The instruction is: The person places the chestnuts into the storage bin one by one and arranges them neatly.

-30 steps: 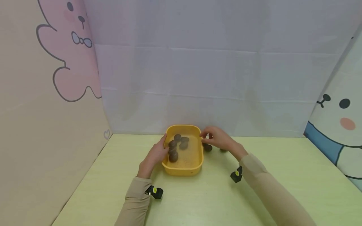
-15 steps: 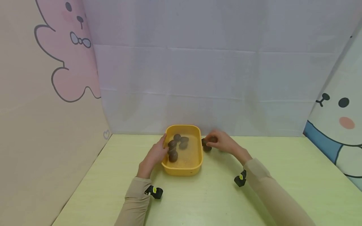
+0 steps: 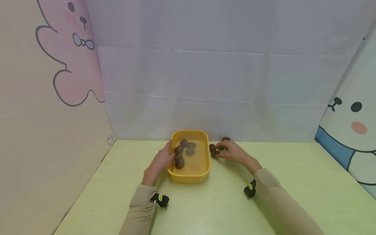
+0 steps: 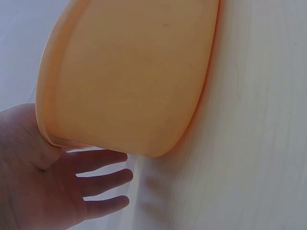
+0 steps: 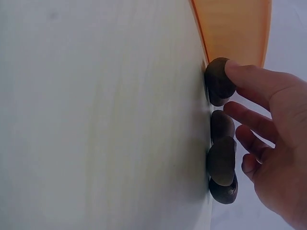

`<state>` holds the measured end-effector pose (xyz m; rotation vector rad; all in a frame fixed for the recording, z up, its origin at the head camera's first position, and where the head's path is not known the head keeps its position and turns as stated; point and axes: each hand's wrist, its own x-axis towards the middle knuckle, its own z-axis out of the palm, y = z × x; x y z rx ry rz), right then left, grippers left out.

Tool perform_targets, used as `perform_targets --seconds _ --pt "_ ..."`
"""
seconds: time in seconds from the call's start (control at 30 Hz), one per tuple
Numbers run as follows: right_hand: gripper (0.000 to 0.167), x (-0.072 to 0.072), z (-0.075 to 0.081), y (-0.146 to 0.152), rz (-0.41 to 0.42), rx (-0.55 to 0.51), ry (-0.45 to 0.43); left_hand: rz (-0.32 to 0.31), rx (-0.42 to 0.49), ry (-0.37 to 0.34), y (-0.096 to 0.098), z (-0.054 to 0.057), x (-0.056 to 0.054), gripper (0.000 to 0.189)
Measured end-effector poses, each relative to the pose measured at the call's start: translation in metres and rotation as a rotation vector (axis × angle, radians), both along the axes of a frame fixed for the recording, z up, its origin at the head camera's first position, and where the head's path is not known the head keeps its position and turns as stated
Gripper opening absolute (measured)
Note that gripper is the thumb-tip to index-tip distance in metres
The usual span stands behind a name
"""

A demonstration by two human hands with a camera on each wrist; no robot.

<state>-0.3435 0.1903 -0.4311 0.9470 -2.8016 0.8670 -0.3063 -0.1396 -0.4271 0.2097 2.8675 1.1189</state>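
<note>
In the head view, my left hand (image 3: 160, 160) grips the left rim of a yellow plastic tub (image 3: 189, 179), thumb over the rim and fingers outside. Several dark, smooth, rounded stones (image 3: 180, 162) lie in the tub, mostly along its left side. Just right of the tub, my right hand (image 3: 233, 152) reaches down to a small group of similar stones. Seen from the right wrist, its thumb tip touches the stone (image 5: 219, 79) nearest the tub, while the other fingers are loosely bent behind. More stones (image 5: 222, 160) sit on the table beside those fingers.
The pale yellow-green table (image 3: 194, 209) meets a whitish cloth wall (image 3: 188, 81) close behind the tub. Side panels with cartoon animals stand left and right. Each wrist carries a small black camera (image 3: 250, 189).
My right hand has drawn back from the tub's right rim to the stones beside it. More stones now show behind that hand. The left hand and the tub stay put.
</note>
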Motion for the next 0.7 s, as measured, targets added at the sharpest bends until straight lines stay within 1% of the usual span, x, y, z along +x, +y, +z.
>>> perform_targets --seconds 0.2,0.4,0.53,0.7 --pt "0.039 0.0007 -0.0029 -0.0013 -0.047 0.060 -0.023 -0.007 0.004 0.000 -0.0001 -0.0004 -0.0005 0.069" --pt "0.032 0.0026 -0.0022 -0.0051 -0.047 0.086 0.007 -0.014 0.004 0.016 -0.0010 0.0025 0.0020 0.068" --pt "0.031 0.0029 -0.0019 -0.0049 -0.057 0.076 0.029 -0.018 0.008 0.020 -0.0006 0.0025 0.0030 0.068" --pt "0.028 0.0030 0.0010 -0.0032 -0.048 0.024 0.065 -0.012 0.005 0.013 0.0001 -0.0001 0.0008 0.069"
